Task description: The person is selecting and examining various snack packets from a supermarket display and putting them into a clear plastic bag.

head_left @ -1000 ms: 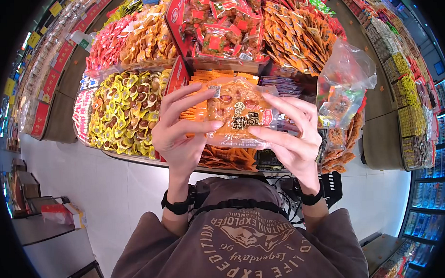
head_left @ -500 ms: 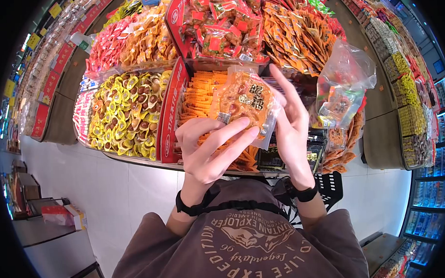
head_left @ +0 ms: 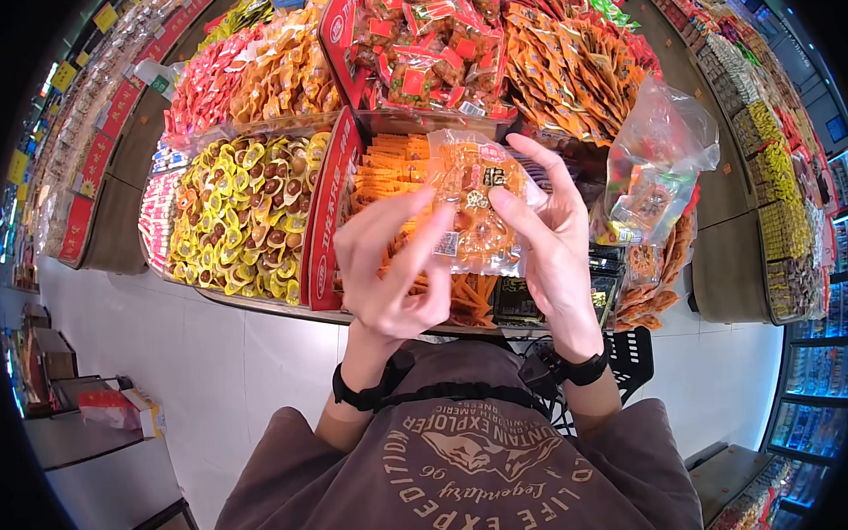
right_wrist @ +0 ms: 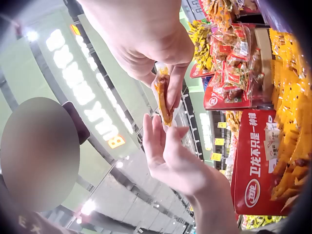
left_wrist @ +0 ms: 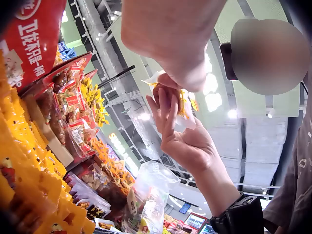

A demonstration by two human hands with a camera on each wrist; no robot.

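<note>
A clear packet of orange snack point(head_left: 478, 212) is held up in front of the display bins. My right hand point(head_left: 534, 214) pinches it, thumb on the front and fingers behind. My left hand point(head_left: 410, 251) reaches in with straight fingers whose tips touch the packet's left edge. In the left wrist view the right hand point(left_wrist: 187, 139) grips the packet point(left_wrist: 184, 105) from below, with the left hand point(left_wrist: 175, 44) close above. In the right wrist view the right hand point(right_wrist: 146, 41) pinches the packet point(right_wrist: 163, 95) while the left hand's fingertips point(right_wrist: 158, 127) touch it.
Bins hold yellow-wrapped sweets point(head_left: 235, 215), orange sticks point(head_left: 384, 178), red packets point(head_left: 426, 50) and orange packets point(head_left: 566, 64), split by a red divider point(head_left: 324, 222). A clear plastic bag point(head_left: 659, 163) with snacks hangs right of my right hand. White tile floor point(head_left: 212, 356) lies below; shelves point(head_left: 786, 187) stand right.
The packet went from lying crosswise between both hands to upright in the right hand. The left hand let go of its grip, slid lower and now only touches the edge.
</note>
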